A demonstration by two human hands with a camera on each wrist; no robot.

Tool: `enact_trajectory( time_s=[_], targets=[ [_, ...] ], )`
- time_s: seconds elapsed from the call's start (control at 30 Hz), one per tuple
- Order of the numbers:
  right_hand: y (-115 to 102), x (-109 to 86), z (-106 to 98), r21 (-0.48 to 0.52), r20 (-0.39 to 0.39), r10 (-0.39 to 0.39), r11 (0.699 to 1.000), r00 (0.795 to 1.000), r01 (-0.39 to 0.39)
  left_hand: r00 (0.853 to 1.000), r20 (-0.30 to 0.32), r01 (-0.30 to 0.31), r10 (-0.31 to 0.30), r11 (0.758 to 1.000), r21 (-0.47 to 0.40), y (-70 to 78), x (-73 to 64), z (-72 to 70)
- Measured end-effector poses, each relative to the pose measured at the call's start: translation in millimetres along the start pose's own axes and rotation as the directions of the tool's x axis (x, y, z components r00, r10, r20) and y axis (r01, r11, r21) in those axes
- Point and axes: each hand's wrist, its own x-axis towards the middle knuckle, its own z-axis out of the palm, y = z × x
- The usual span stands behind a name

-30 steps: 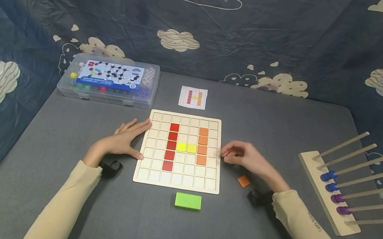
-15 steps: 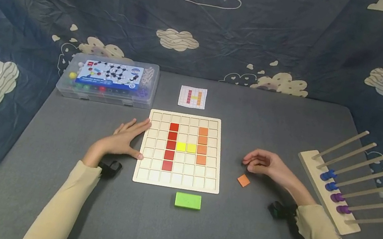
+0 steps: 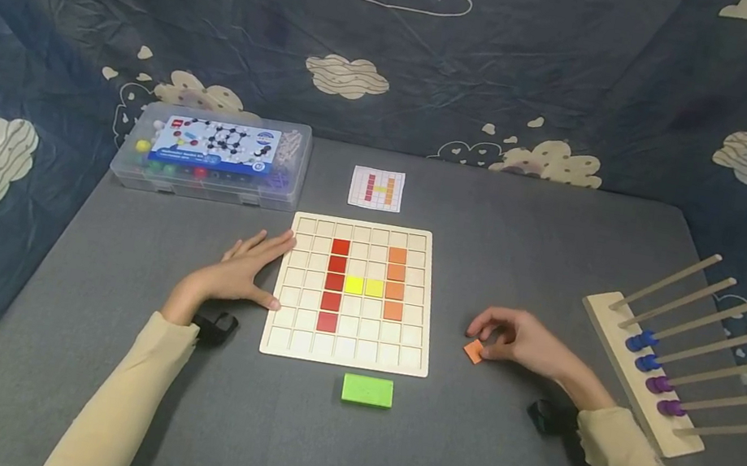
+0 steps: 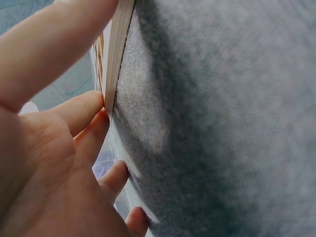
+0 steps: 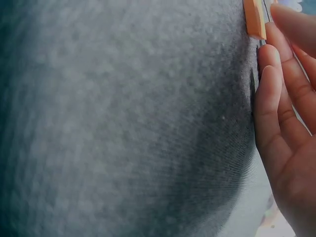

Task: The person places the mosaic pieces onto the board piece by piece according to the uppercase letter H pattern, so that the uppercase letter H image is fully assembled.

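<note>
My right hand [image 3: 522, 342] has its thumb and fingertips at the edges of a loose square orange tile [image 3: 473, 351] on the table, right of the board. The right wrist view shows this orange tile [image 5: 255, 19] beside the thumb and fingertips. My left hand [image 3: 235, 269] rests with spread fingers along the left edge of the wooden grid board [image 3: 344, 353]. In the left wrist view, the fingertips touch the board's side [image 4: 117, 49]. On the board, a column of red tiles [image 3: 334, 282], two yellow tiles [image 3: 364, 287] and a column of orange tiles [image 3: 394, 292] fill some squares.
Beyond the board lies a small pattern card [image 3: 377, 189]. At the back left stands a clear molecule-kit box [image 3: 211, 156]. A green block [image 3: 367, 391] lies in front of the board. On the right is a wooden peg stand [image 3: 646, 378] with blue and purple pieces.
My right hand first moved away from the board's right edge, then lowered its fingertips to the loose orange tile. The left hand has stayed at the board.
</note>
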Motion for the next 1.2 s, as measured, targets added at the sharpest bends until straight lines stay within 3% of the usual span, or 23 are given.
enact_trajectory(
  time_s=[0.4, 0.73, 0.97, 1.2],
  targets=[
    [-4, -0.9, 7, -0.192, -0.013, -0.075, 0.979, 0.997, 0.071, 1.0, -0.001, 0.0, 0.0, 1.0, -0.002, 2.1, 0.1, -0.2],
    [-18, 15.6, 15, -0.045, 0.017, -0.023, 0.999, 1.0, 0.023, 1.0, -0.002, -0.009, 0.009, 1.0, -0.013, 3.1, 0.9, 1.1],
    [-36, 43.3, 36, 0.035, 0.051, -0.089, 0.996, 0.995, 0.087, 1.0, -0.002, -0.021, 0.021, 1.0, -0.014, 4.5, 1.0, 0.7],
    [-51, 63.0, 58, -0.045, 0.06, -0.184, 0.981, 0.981, 0.186, 1.0, -0.009, -0.025, 0.025, 1.0, -0.017, 3.9, 1.4, 0.4]
  ],
)
